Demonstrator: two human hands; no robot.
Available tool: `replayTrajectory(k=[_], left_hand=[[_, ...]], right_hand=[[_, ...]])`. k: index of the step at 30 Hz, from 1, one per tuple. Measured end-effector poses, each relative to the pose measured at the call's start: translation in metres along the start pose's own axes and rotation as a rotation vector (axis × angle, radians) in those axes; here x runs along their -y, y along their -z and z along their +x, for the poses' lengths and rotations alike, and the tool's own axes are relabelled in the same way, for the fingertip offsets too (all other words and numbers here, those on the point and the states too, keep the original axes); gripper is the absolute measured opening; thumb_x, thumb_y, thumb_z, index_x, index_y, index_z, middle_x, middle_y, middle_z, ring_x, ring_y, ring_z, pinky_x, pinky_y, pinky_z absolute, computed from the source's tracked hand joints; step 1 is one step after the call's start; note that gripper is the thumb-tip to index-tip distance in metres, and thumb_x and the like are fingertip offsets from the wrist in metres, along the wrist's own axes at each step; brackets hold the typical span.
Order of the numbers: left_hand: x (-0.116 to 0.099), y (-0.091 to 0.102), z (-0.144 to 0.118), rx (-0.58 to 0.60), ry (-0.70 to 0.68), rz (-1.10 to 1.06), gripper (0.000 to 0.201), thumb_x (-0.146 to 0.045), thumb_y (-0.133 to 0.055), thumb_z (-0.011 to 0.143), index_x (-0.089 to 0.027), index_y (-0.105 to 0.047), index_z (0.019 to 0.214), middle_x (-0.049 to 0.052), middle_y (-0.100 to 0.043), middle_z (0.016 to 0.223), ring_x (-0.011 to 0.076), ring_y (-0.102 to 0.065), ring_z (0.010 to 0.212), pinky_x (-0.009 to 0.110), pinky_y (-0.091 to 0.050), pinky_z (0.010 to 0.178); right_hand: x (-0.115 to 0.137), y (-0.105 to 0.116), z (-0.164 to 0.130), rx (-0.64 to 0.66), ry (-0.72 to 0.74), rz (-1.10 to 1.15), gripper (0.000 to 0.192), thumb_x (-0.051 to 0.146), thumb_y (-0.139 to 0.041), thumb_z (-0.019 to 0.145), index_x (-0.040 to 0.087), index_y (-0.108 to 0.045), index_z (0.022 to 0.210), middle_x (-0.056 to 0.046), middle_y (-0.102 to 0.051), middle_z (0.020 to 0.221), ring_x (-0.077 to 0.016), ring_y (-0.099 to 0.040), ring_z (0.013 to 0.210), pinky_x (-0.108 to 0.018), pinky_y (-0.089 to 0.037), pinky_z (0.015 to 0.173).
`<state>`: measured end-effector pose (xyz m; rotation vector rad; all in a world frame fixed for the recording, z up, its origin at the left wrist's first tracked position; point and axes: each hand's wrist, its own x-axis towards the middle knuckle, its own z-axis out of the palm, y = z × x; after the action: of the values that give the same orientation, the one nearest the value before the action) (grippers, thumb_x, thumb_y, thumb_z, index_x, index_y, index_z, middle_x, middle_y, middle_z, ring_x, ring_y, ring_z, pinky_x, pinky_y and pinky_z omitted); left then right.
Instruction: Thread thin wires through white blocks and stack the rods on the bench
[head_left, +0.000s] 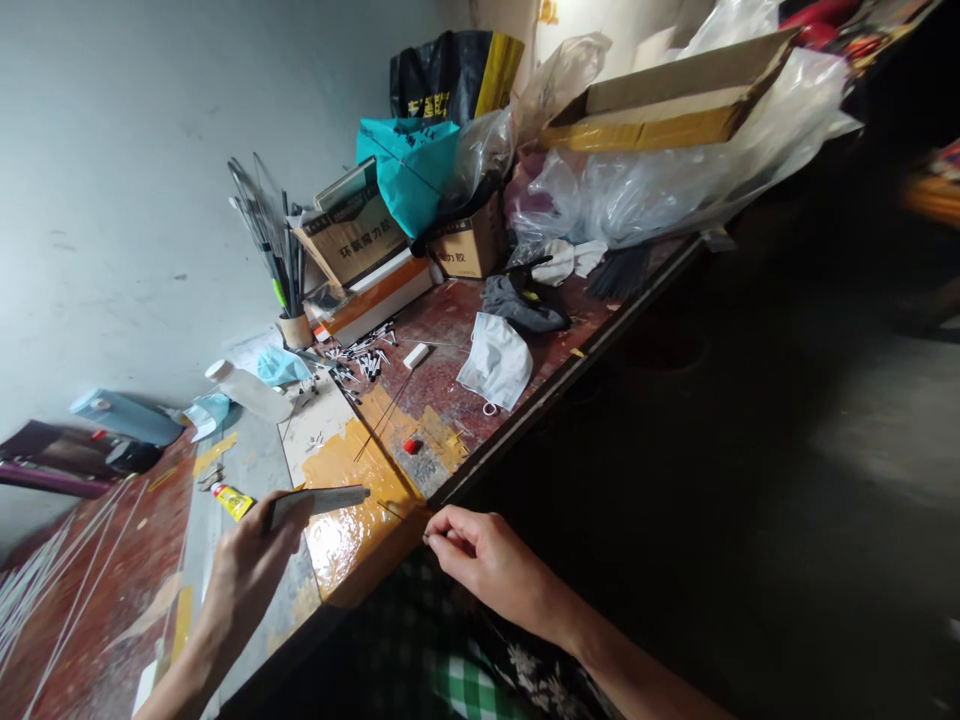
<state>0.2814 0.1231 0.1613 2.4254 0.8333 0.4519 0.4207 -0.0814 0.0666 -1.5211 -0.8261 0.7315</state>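
Note:
My left hand (251, 570) grips a flat grey file-like tool (330, 498) that points right over the glossy orange patch (352, 530) of the workbench. My right hand (480, 555) is at the bench's front edge, fingers pinched on a thin rod (394, 510) whose tip lies on the orange patch near the tool's end. A small yellow glue tube (232, 500) lies just left of my left hand.
Thin dark rods (386, 410), a red bit (411, 446) and several small black-and-white pieces (364, 362) lie further back. A white face mask (495, 365), a cup of rods (289, 300), a white bottle (247, 390), cardboard boxes (360, 240) and plastic bags (660, 180) crowd the far end.

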Motion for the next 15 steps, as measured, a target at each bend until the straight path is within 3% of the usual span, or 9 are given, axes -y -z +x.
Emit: replayTrajectory(k=[6, 10, 15], left_hand=[[0.008, -0.002, -0.011, 0.032, 0.26, -0.563, 0.03, -0.046, -0.066, 0.08, -0.016, -0.064, 0.078, 0.0, -0.061, 0.068, 0.0102, -0.044, 0.052, 0.021, -0.038, 0.05], [0.01, -0.006, -0.021, -0.062, 0.431, -0.823, 0.031, -0.043, -0.076, 0.071, -0.015, -0.065, 0.079, 0.002, -0.064, 0.081, 0.007, -0.044, 0.051, 0.018, -0.037, 0.043], [0.013, -0.004, -0.036, -0.127, 0.564, -1.096, 0.029, -0.028, -0.083, 0.063, -0.021, -0.067, 0.086, 0.0, -0.063, 0.075, 0.0095, -0.055, 0.057, 0.015, -0.05, 0.05]], right_hand=[[-0.001, 0.009, 0.009, -0.102, 0.1, -0.287, 0.018, 0.022, -0.05, 0.087, 0.019, -0.063, 0.075, 0.004, -0.054, 0.055, -0.0091, -0.046, 0.05, -0.019, -0.032, 0.049], [-0.003, 0.017, 0.02, -0.145, 0.201, -0.5, 0.016, 0.016, -0.051, 0.086, 0.02, -0.06, 0.074, 0.002, -0.06, 0.066, -0.0107, -0.054, 0.058, -0.021, -0.037, 0.056], [-0.004, 0.029, 0.036, -0.212, 0.223, -0.749, 0.007, 0.018, -0.055, 0.086, 0.021, -0.058, 0.08, 0.0, -0.061, 0.083, -0.0128, -0.059, 0.066, -0.023, -0.042, 0.063]])
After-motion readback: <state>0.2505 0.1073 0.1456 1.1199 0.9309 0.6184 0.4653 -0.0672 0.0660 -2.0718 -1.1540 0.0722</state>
